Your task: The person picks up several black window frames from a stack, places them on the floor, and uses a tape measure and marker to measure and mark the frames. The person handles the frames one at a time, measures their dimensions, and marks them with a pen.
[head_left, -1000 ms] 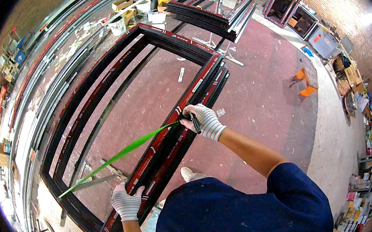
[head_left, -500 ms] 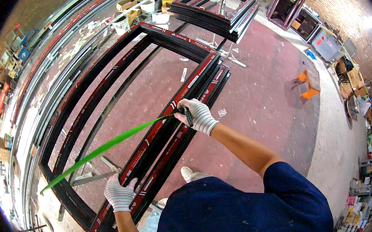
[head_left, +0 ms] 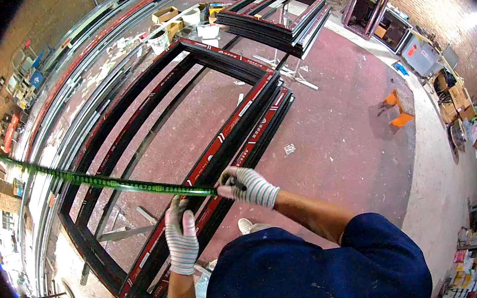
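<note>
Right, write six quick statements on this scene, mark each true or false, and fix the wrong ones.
1. The tape stretches leftward from the right hand. True.
2. The tape is orange. False: it is green.
3. Both hands are bare. False: the right hand and the left hand wear striped gloves.
4. In the picture, the tape crosses the near frames. True.
5. The person's shirt is red. False: the shirt is dark blue.
6. A second stack of frames is beyond the near frames. True.
</note>
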`<state>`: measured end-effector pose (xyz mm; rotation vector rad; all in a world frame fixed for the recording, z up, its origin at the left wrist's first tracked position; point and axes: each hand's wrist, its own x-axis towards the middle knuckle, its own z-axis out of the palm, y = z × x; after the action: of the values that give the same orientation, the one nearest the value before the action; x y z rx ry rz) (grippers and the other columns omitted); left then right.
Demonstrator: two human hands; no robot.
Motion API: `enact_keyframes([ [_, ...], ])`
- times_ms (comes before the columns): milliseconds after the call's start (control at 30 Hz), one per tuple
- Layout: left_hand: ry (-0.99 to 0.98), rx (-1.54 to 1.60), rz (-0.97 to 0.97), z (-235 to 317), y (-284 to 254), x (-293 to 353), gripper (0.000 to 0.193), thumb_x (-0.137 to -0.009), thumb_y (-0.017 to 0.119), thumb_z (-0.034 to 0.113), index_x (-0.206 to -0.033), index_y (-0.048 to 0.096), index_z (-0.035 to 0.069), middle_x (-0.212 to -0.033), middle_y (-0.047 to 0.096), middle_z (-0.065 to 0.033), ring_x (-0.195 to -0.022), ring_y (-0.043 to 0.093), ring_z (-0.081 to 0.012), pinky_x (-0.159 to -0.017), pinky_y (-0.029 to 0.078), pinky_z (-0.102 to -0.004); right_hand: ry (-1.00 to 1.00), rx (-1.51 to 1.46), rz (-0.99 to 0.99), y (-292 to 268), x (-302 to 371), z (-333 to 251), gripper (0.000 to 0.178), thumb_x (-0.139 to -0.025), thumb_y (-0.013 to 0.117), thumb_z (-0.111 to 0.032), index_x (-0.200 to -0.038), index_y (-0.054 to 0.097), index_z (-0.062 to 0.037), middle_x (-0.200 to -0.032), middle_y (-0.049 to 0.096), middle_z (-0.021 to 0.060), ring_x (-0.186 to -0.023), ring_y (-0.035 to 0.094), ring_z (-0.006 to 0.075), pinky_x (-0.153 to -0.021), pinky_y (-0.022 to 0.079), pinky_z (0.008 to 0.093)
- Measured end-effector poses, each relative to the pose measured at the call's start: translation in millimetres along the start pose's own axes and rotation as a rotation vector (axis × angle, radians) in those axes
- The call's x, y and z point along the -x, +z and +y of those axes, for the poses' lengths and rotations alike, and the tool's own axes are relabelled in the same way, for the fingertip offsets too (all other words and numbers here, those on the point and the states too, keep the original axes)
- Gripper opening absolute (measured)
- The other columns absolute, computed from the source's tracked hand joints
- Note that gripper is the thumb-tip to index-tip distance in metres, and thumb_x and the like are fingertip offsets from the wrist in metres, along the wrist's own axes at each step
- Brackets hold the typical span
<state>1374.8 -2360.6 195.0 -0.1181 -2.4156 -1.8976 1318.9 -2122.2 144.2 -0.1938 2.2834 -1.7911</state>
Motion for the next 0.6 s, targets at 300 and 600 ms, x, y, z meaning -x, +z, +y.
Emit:
enact_keyframes([
  [300,-0.197,0.169,0.063,18.4,34.2,24.4,0.031,-0.107,0.045,0.024,-0.108,0.065,0.001,-0.103,0.065,-0.0070,-0.097,0.058,-0.0151,-0.091,0.046,-0.0314,0.184,-0.601,-0.240,40.6,59.4,-52.3,0.027,-0.098,0.066,-0.028,-0.113,0.056,-0.0090,-0.088,0.061,0.0003,-0.076,0.058,0.0093,-0.064,0.050,0.0268],
  [600,-0.306,0.046,-0.141,45.6,-18.6,29.9,0.042,-0.106,0.042,0.038,-0.086,0.060,0.006,-0.077,0.065,-0.0068,-0.068,0.060,-0.0148,-0.067,0.050,-0.0306,-0.377,-0.086,0.186,23.4,57.5,-26.2,0.018,-0.101,0.058,-0.014,-0.111,0.066,-0.0013,-0.096,0.065,0.0019,-0.090,0.060,0.0124,-0.082,0.051,0.0265],
])
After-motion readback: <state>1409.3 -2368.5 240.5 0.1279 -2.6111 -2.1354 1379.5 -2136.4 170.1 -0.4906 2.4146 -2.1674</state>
